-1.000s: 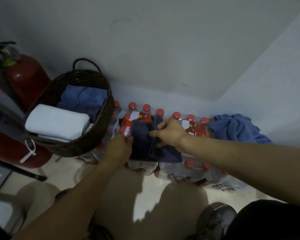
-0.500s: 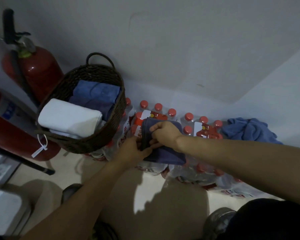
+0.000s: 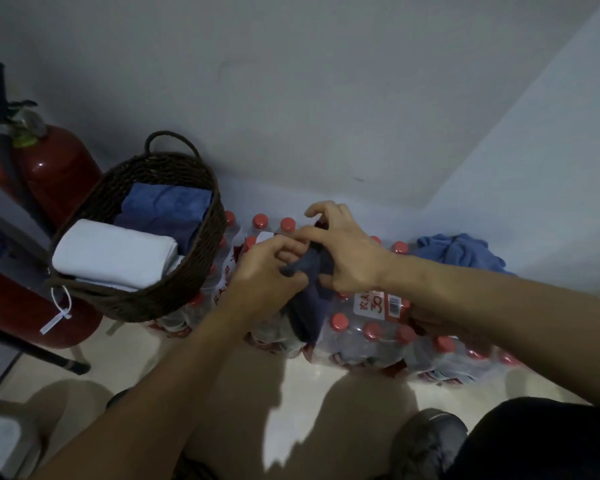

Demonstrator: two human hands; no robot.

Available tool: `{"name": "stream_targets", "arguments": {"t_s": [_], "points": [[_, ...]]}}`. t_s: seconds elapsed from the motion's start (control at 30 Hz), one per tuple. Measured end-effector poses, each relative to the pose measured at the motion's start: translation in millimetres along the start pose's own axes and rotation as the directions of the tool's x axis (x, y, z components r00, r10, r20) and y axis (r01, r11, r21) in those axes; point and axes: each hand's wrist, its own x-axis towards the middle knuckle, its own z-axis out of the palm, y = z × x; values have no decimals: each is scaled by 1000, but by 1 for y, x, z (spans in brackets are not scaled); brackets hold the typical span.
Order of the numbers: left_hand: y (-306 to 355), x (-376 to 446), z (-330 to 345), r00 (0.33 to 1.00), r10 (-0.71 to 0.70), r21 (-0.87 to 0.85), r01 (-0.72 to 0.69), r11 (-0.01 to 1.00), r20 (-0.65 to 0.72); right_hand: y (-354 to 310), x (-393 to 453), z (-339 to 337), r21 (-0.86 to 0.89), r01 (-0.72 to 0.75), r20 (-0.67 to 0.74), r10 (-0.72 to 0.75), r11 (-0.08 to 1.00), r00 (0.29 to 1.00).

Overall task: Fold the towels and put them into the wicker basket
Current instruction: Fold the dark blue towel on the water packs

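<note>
My left hand (image 3: 267,268) and my right hand (image 3: 343,247) meet over a dark navy towel (image 3: 309,292), both gripping its bunched top edge. My left fingers curl round the cloth from the left, thumb side up. My right hand closes on it from the right, thumb underneath and the middle fingers pressed into the fabric, while the forefinger and one other finger arch up loosely above the knuckles. The picture is blurred here, so I cannot tell exactly how many fingers pinch the cloth. The rest of the towel hangs down from my hands and drapes over a shrink-wrapped pack of water bottles (image 3: 371,327) with red caps, which sits on the pale floor against the wall.

At the far right end of the bottles lies a crumpled lighter blue towel (image 3: 459,252), unfolded, well apart from my hands.

To the left of the bottles, touching them, stands a dark brown wicker basket (image 3: 146,303) with a loop handle at the back. Inside it a folded white towel (image 3: 115,252) lies at the front and a folded blue towel (image 3: 167,202) behind it.

Behind and left of the basket stands a red fire extinguisher (image 3: 56,168). My dark shoe (image 3: 426,441) shows at the bottom right.
</note>
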Motion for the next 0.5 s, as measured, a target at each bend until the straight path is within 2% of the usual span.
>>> {"name": "stream_targets", "arguments": {"t_s": [0.07,0.13,0.2,0.27,0.33,0.37,0.43,0.5], "points": [[13,0,4,997,70,-42,-71,997,-30,4,-14,-7,-69,5,19,-4,998,1000],[22,-2,7,988,148,-70,-151,986,-53,9,-28,-13,-55,-51,32,53,997,998],[27,-2,10,977,200,-108,-207,972,-70,16,-43,-22,17,-133,51,132,991,990],[27,-1,14,976,204,-171,-213,962,-70,23,-61,-32,200,-235,132,212,951,968],[24,1,21,983,176,-252,-183,950,-51,33,-78,-37,430,-334,216,264,839,940],[23,3,25,986,159,-281,-166,945,-46,39,-88,-38,544,-379,250,287,749,925],[20,7,36,990,132,-311,-139,940,-45,52,-106,-35,733,-446,321,317,513,893],[17,9,50,993,109,-314,-120,942,-54,62,-118,-28,822,-469,345,374,323,861]]}}
